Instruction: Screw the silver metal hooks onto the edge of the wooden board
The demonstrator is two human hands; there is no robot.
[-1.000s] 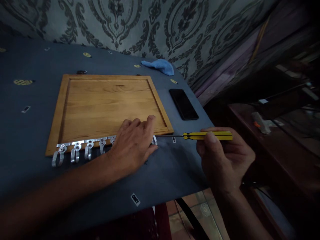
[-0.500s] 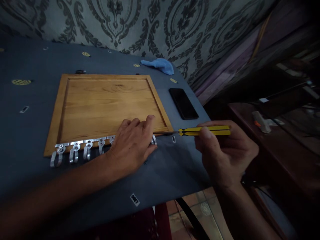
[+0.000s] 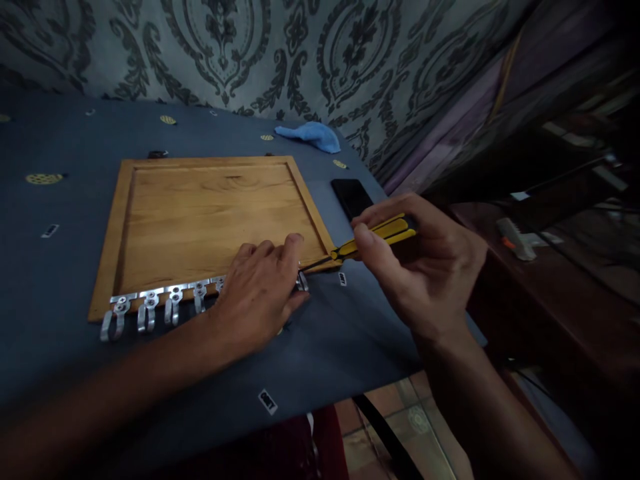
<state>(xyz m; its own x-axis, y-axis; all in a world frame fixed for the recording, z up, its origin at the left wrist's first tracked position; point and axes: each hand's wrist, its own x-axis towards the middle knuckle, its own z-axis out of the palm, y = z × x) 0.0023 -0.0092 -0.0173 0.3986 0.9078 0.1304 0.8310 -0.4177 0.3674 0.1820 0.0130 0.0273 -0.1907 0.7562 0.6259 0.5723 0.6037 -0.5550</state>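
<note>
gripping in the right hand [image 3: 430,267], just off the near right corner of the board [image 3: 215,220], a yellow-and-black screwdriver [image 3: 390,231], with thumb and fingers closed about the handle. compared with half a second ago, holding it now slanted, handle raised away from the board, instead of almost level; also higher and nearer to the board's right edge with the whole hand, so covering part of the phone [image 3: 351,195], seen complete before. meaning, by judgement, a steeper meeting of shaft and metal hook rail [image 3: 163,291] at the board's near edge. cannot tell if touching a screw with the tip, hidden beside the left fingers.

laying the left hand [image 3: 265,287] over the rail, toward the right part of the board's near edge, fingers bent; probably steadying, but cannot tell if closed on the rail or only pressing.

counting outward: one screwdriver, one hook rail, one board lying flat; of hooks [image 3: 147,313], four plain along the board's near edge, a fifth partly covered, one more near the right corner; under the hand, not possible to count. right of the board, one phone; beyond its far right corner, one blue cloth [image 3: 315,135]; beneath the board, one tabletop [image 3: 60,280].
</note>
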